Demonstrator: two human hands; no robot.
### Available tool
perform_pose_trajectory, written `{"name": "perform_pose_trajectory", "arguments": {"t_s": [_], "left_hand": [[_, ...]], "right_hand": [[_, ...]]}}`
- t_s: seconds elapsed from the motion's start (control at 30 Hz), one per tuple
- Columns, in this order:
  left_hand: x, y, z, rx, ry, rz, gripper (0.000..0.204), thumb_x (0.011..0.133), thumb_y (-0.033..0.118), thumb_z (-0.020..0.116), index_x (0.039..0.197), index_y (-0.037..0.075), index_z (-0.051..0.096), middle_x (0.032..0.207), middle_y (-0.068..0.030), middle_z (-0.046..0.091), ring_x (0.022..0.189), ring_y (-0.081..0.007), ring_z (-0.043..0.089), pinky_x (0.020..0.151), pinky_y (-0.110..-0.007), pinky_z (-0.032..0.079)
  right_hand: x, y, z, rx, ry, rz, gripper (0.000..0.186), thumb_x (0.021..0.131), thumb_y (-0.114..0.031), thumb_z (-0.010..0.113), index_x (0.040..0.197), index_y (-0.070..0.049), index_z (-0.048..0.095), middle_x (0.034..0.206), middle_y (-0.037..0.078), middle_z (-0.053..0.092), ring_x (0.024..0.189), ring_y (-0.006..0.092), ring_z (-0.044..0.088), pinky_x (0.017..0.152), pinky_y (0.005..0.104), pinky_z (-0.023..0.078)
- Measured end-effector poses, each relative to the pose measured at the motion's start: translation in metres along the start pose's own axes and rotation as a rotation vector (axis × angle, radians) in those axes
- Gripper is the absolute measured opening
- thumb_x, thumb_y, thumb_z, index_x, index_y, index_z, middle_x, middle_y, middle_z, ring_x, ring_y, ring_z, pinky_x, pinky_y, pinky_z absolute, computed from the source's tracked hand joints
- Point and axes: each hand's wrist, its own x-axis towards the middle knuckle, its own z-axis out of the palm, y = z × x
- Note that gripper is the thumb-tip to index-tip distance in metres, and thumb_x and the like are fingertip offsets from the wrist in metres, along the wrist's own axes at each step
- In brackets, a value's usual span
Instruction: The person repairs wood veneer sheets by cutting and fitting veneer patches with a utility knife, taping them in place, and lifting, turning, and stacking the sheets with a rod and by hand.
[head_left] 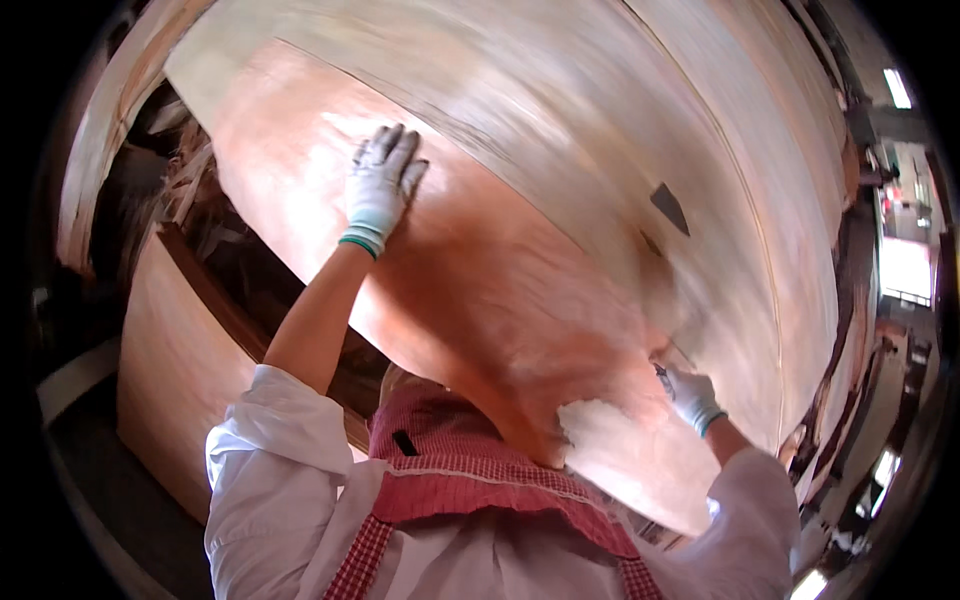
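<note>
A thin pinkish wood veneer sheet [470, 260] lies over paler, beige veneer sheets [600, 120]. My left hand [385, 190], in a pale glove with darkened fingertips, rests flat on the pinkish sheet, fingers slightly apart. At the sheet's right end, my right hand [685, 395], also gloved, is closed around something small and dark that I cannot make out. A pale, ragged-edged patch [620, 450] shows on the sheet's lower right. A dark angular mark or hole [670, 207] is in the beige sheet above my right hand.
At the left stands a curved-looking wood board [180, 360] beside a dark gap with torn veneer scraps [185, 170]. More sheet edges and scraps [850, 420] line the right side. Bright windows [905, 265] show at the far right. My checked red apron [470, 480] is along the near edge.
</note>
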Motion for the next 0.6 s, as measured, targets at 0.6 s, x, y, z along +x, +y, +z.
{"name": "perform_pose_trajectory", "arguments": {"t_s": [0.6], "left_hand": [[0.024,-0.005,-0.020,-0.060,-0.335,-0.042,0.082,0.073,0.041,0.076,0.140,0.010,0.042,0.142,-0.0140,0.043,0.130,-0.0329,0.040,0.109,-0.040,0.033]], "right_hand": [[0.283,-0.169,-0.086,0.071,0.331,-0.082,0.016,0.091,-0.021,0.050,0.095,-0.006,0.055,0.077,0.018,0.067,0.068,0.0352,0.067,0.057,0.0476,0.052]]}}
